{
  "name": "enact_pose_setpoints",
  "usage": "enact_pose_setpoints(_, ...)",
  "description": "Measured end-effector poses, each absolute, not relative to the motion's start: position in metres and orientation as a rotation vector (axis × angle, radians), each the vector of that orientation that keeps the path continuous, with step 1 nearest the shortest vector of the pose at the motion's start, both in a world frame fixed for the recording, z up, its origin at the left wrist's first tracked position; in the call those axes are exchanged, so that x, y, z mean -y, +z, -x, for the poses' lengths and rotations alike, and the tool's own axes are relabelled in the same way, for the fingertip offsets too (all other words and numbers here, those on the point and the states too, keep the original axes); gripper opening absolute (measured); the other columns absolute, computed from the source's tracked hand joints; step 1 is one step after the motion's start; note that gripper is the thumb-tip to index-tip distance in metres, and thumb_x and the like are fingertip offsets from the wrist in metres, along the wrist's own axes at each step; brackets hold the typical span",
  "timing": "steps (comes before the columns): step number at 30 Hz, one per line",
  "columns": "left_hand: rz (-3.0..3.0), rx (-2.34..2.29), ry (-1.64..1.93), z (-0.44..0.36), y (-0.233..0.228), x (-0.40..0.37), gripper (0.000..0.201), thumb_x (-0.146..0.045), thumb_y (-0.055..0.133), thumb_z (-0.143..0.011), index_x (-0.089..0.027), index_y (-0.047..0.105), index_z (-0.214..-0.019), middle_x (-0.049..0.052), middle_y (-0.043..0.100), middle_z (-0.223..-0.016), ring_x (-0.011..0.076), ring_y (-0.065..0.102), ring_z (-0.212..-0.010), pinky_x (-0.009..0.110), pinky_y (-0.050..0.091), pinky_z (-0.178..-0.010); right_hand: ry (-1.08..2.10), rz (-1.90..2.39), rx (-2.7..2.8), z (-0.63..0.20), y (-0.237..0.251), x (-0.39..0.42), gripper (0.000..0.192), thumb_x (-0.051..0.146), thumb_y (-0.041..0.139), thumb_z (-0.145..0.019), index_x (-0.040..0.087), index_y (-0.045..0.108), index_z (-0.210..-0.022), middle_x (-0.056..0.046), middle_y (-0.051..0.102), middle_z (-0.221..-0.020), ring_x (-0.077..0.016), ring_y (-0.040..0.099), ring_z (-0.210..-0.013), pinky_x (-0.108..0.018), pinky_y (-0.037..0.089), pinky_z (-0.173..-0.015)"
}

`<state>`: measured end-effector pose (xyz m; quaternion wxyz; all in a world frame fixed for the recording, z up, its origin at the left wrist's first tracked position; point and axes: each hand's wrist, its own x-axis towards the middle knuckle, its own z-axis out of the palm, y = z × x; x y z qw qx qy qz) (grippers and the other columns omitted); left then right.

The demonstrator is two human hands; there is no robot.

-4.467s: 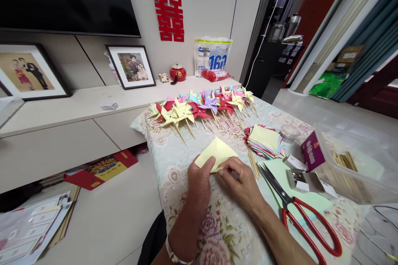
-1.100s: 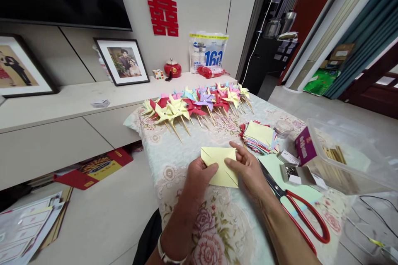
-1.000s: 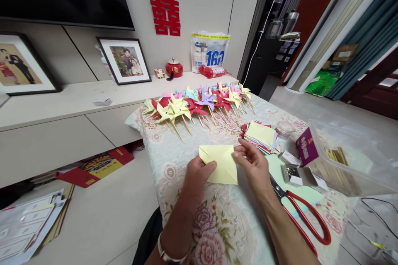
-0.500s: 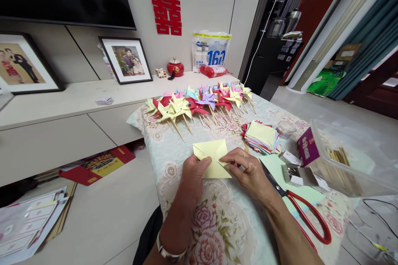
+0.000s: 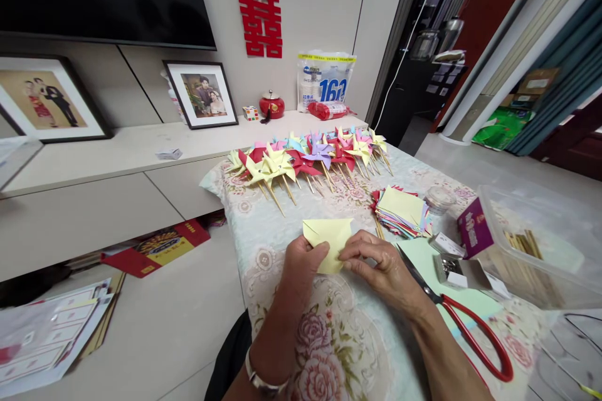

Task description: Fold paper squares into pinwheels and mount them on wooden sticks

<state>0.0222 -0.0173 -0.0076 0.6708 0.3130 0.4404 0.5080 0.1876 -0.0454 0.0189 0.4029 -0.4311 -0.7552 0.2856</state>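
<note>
Paper (image 5: 332, 239) over table (image 5: 251, 225), between hands. Left hand (image 5: 300, 263): fingers clamp its left side. Right hand (image 5: 383, 268): fingers pinch right edge. Lower right corner newly drawn inward; bending seems further along.

Between your left hand (image 5: 301, 261) and right hand (image 5: 380, 263) is a paper sheet (image 5: 332, 235), over the worktop (image 5: 282, 225). Beyond it, toward the far edge, lie the pinwheels (image 5: 305, 163). To its right is the paper stack (image 5: 402, 208); nearer you on that side, the scissors (image 5: 438, 298). Further right sit small boxes (image 5: 473, 274) and, beside them, the tub (image 5: 476, 227) with sticks (image 5: 524, 242) inside. The cabinet (image 5: 113, 203) stands behind the worktop, a pot (image 5: 273, 106) on top.
</note>
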Motion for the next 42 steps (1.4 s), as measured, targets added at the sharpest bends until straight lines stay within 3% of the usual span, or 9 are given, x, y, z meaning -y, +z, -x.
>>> enact_pose_setpoints(6,-0.797,-1.025,1.103,-0.022,-0.017,0.014,0.031,-0.025,0.072,-0.060,-0.012,0.075,-0.088,0.006,0.075,-0.071,0.0206,0.067,-0.060,0.028,0.050,-0.057,0.814,1.215,1.860,-0.181,0.024,0.047,0.013,0.024,0.064,-0.088,0.020,0.067,-0.076,-0.001,0.062,-0.077,-0.0165,0.058,-0.074,-0.028,0.043,-0.067)
enact_pose_setpoints(12,-0.808,-1.032,1.102,-0.024,-0.021,0.014,0.027,-0.025,0.072,-0.059,-0.013,0.074,-0.083,0.004,0.074,-0.069,0.0196,0.065,-0.060,0.026,0.049,-0.056,0.857,1.376,1.739,-0.175,0.018,0.046,0.014,0.022,0.060,-0.084,0.019,0.062,-0.070,0.002,0.055,-0.071,-0.0130,0.048,-0.063,-0.025,0.033,-0.057)
enact_pose_setpoints(23,-0.845,-1.035,1.078,-0.023,-0.021,0.013,0.026,-0.026,0.070,-0.058,-0.013,0.072,-0.080,0.003,0.072,-0.069,0.0184,0.063,-0.063,0.026,0.048,-0.058,0.863,1.509,1.541,-0.166,0.008,0.044,0.015,0.027,0.057,-0.076,0.019,0.055,-0.063,0.004,0.043,-0.061,-0.0122,0.039,-0.059,-0.025,0.029,-0.055)
enact_pose_setpoints(42,-0.849,-1.015,1.071,-0.026,-0.018,0.013,0.029,-0.024,0.069,-0.055,-0.013,0.072,-0.082,0.003,0.073,-0.072,0.0170,0.061,-0.062,0.025,0.048,-0.055,0.772,1.570,1.550,-0.164,0.005,0.041,0.014,0.025,0.053,-0.073,0.020,0.052,-0.061,0.004,0.045,-0.059,-0.0125,0.041,-0.058,-0.024,0.031,-0.054)
